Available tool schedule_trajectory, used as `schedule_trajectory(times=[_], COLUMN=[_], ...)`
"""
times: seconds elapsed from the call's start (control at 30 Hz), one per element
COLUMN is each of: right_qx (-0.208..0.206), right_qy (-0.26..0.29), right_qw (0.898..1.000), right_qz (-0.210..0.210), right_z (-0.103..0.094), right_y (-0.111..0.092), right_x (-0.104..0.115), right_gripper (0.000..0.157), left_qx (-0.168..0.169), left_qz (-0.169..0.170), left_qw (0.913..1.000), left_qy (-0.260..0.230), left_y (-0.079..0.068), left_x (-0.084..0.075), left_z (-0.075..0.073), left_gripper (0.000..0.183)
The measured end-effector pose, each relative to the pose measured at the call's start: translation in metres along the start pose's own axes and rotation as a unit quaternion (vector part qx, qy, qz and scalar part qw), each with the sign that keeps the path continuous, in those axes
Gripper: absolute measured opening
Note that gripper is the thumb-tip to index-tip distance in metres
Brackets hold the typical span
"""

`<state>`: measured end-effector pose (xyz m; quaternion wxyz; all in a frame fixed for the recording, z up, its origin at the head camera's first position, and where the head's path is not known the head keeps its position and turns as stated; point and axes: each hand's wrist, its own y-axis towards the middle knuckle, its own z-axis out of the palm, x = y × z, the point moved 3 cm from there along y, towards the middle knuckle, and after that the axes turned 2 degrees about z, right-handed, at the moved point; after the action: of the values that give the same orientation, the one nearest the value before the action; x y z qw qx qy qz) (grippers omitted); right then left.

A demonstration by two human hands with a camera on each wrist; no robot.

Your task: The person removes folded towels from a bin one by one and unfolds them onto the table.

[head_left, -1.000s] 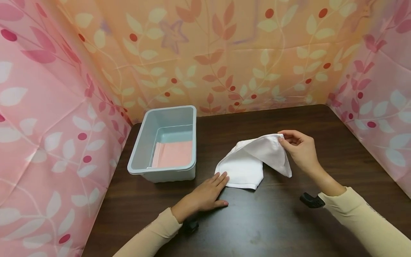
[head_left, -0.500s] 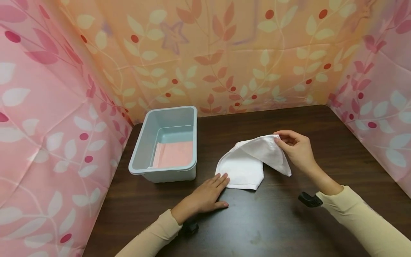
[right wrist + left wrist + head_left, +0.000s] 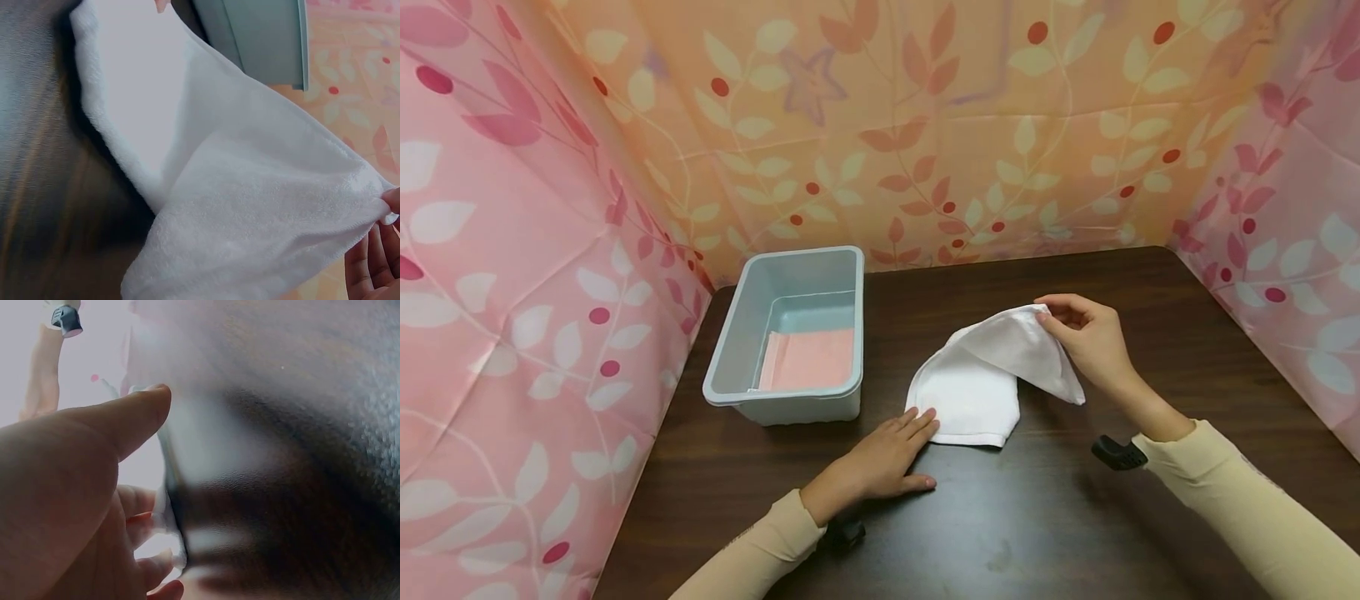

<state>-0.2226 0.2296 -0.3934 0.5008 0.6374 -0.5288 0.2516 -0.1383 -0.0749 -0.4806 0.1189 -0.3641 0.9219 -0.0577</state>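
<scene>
A white towel (image 3: 966, 400) lies partly on the dark table, its right part lifted and folded over. My right hand (image 3: 1086, 337) pinches the towel's far right corner between thumb and fingers and holds it above the table. In the right wrist view the raised towel (image 3: 250, 187) stretches from that pinch, the fuzzy underside showing. Fingertips of my left hand (image 3: 883, 458) rest on the near left corner of the towel, fingers straight and thumb spread onto the table. The left wrist view shows the left thumb (image 3: 140, 415) close up, with fingertips at the towel's edge.
A grey-blue plastic bin (image 3: 797, 398) stands on the table left of the towel. Folded pink cloth (image 3: 812, 358) lies inside it. Floral curtains (image 3: 925, 125) enclose the dark wooden table (image 3: 1000, 533) at the back and both sides.
My right hand has shifted slightly left and up with the towel corner in its pinch. My left hand stays on the near left corner.
</scene>
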Motion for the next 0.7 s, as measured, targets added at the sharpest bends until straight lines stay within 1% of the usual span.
schedule_trajectory(times=[0.13, 0.23, 0.4, 0.5, 0.7], right_qx=[0.009, 0.020, 0.044, 0.061, 0.122], right_qy=[-0.019, -0.033, -0.051, -0.070, -0.118], right_qw=[1.000, 0.999, 0.997, 0.994, 0.984], right_qz=[0.000, -0.008, -0.043, -0.060, -0.054], right_z=[0.004, 0.008, 0.020, 0.029, 0.056], right_y=[0.008, 0.017, 0.048, 0.068, 0.104], right_x=[0.017, 0.029, 0.023, 0.020, 0.031], right_gripper=[0.022, 0.023, 0.024, 0.023, 0.023], left_qx=[0.005, 0.010, 0.005, 0.005, 0.006], left_qz=[0.001, 0.001, 0.004, 0.006, 0.008], left_qw=[1.0000, 0.9999, 1.0000, 1.0000, 0.9999], left_qy=[-0.004, -0.008, -0.003, -0.006, -0.014], left_y=[-0.001, -0.001, -0.002, -0.002, -0.005], left_x=[0.001, 0.001, 0.001, 0.000, 0.001], left_z=[0.000, 0.001, 0.001, 0.000, -0.002], left_gripper=[0.083, 0.083, 0.083, 0.083, 0.082])
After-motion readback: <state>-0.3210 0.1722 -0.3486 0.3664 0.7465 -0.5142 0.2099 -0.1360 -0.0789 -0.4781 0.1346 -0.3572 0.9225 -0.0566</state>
